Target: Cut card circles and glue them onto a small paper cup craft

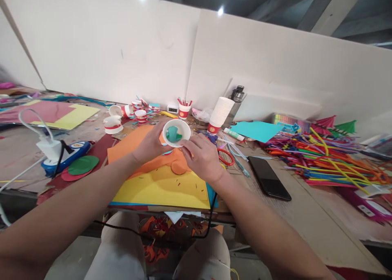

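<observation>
My left hand [150, 144] is wrapped round a small white paper cup [176, 129] and tilts its mouth toward me. Green paper shapes [174, 134] show inside the cup. My right hand [202, 156] sits just to the right of the cup, its fingers curled and pinching at the cup's lower rim; what lies between the fingertips is too small to make out. Both hands hover over an orange paper sheet [128, 146] that lies on a yellow sheet [162, 189].
A stack of white cups [220, 113], a glue stick [234, 134], red scissors [226, 156] and a black phone [268, 178] lie to the right, beyond them a heap of coloured pipe cleaners [324, 157]. Cut cups [114, 124] and a charger on a power strip [65, 154] sit left.
</observation>
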The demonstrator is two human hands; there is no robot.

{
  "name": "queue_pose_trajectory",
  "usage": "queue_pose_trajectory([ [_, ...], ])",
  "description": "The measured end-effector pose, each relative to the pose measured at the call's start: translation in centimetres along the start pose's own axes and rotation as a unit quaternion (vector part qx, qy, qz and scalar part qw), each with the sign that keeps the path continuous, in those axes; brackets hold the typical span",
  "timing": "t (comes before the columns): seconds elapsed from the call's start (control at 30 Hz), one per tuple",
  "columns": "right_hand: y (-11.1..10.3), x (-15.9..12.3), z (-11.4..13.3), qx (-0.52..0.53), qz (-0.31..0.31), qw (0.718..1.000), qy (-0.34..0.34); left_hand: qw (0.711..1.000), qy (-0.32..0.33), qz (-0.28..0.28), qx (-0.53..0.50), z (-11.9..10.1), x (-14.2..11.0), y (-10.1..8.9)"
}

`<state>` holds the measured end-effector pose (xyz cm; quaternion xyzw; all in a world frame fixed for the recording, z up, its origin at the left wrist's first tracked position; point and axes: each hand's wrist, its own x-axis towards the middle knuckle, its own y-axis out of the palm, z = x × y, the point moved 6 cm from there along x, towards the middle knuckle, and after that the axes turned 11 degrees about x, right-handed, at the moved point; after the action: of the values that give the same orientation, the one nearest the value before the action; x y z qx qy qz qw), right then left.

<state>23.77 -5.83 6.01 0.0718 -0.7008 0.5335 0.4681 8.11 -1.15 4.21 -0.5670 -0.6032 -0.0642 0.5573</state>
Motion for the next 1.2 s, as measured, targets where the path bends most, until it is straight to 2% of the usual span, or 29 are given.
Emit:
queue_pose_trajectory([
  [0.17,0.7,-0.5,-0.7,0.072,0.019,0.996,0.053,0.999,-0.021,-0.005,0.041,-0.2,0.1,-0.6],
  [0.3,0.9,-0.6,-0.6,0.14,0.009,0.988,0.058,0.998,-0.042,-0.024,0.049,0.2,0.3,-0.8],
  [0.4,0.5,-0.4,-0.8,0.169,0.0,0.983,0.077,0.998,-0.033,-0.016,0.043,0.3,0.3,-0.6],
  [0.53,-0.4,-0.4,-1.6,0.163,-0.049,0.978,0.124,0.998,-0.027,-0.02,0.047,0.1,0.3,-0.6],
  [0.63,-0.9,-0.4,-2.0,0.138,-0.088,0.979,0.124,0.998,-0.041,-0.006,0.048,0.2,0.2,-0.4],
  [0.73,-0.9,-0.4,-2.4,0.118,-0.089,0.981,0.123,0.997,-0.049,0.017,0.05,0.4,0.1,0.1],
  [0.83,-0.7,-0.3,-2.7,0.069,-0.05,0.988,0.125,0.997,-0.038,0.045,0.052,0.5,-0.1,0.8],
  [0.97,-0.1,0.1,-2.2,-0.009,0.07,0.992,0.102,0.996,-0.025,0.076,0.041,0.2,-0.2,1.6],
  [1.1,0.6,0.4,-1.4,-0.063,0.195,0.972,0.111,0.993,-0.024,0.108,0.035,-0.5,-0.3,2.1],
  [1.2,1.0,0.9,-0.6,-0.079,0.262,0.954,0.123,0.991,-0.022,0.127,0.036,-0.9,-0.4,2.4],
])
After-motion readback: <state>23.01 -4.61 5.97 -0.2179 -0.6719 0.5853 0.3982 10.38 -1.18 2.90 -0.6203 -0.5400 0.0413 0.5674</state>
